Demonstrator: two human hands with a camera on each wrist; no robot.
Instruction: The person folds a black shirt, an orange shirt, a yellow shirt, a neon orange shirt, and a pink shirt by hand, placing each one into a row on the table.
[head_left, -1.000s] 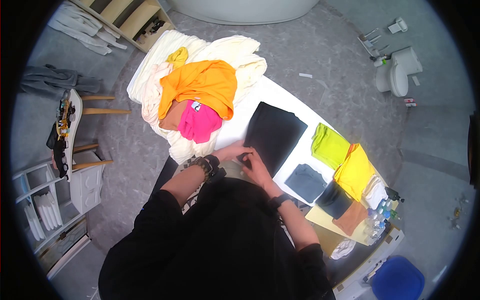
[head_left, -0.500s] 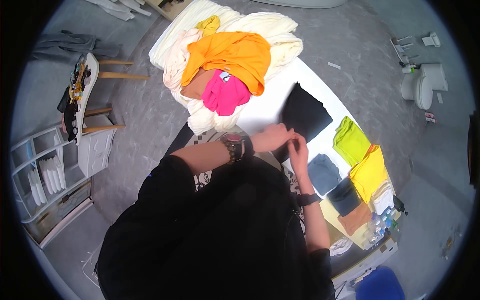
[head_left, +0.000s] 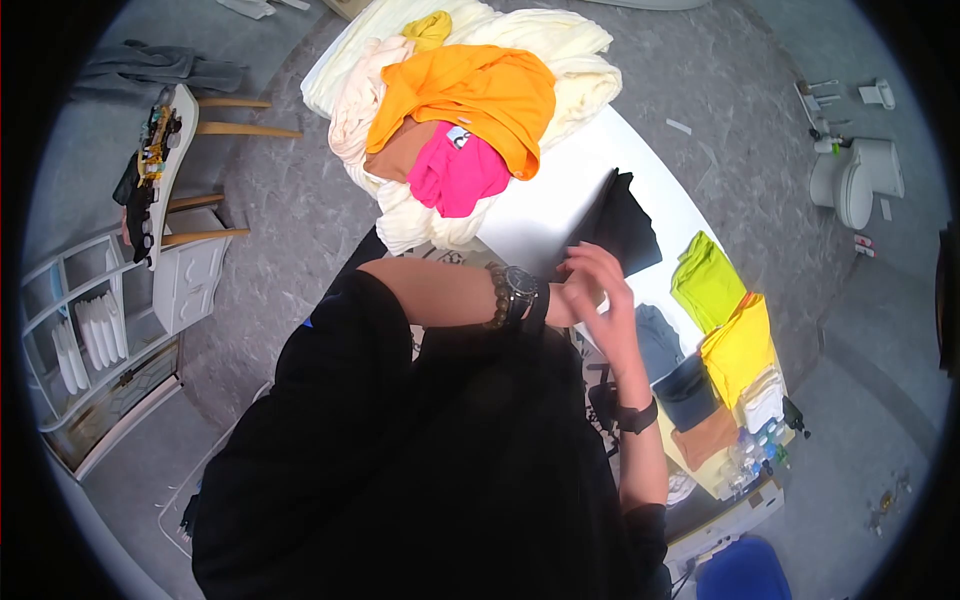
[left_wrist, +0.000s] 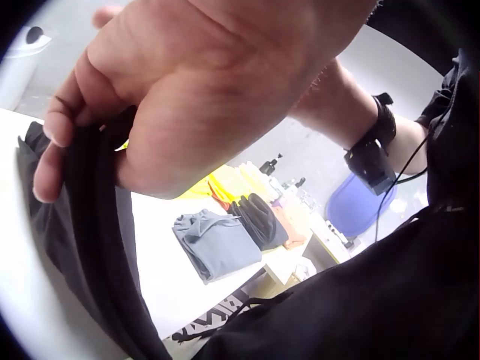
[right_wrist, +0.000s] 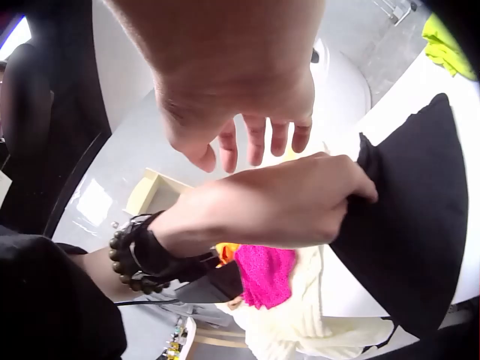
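A black garment rises tilted from the white table, narrower than a flat sheet. My left hand, with a watch and beaded bracelet on its wrist, pinches the garment's near edge between thumb and fingers. In the left wrist view, the black cloth hangs in a fold from those fingers. My right hand hovers over the left one, fingers loosely bent and holding nothing. It partly hides the left hand in the head view. Beside the black garment, a folded grey-blue garment lies on the table.
A heap of loose clothes, with an orange garment and a pink one, fills the table's far left. Folded lime, yellow and dark garments lie at the right. Small bottles and a blue stool are beyond.
The black garment, flat a second ago, has been raised and tilted at its near edge. My right hand has come off the cloth, above my left. The head view has shifted.
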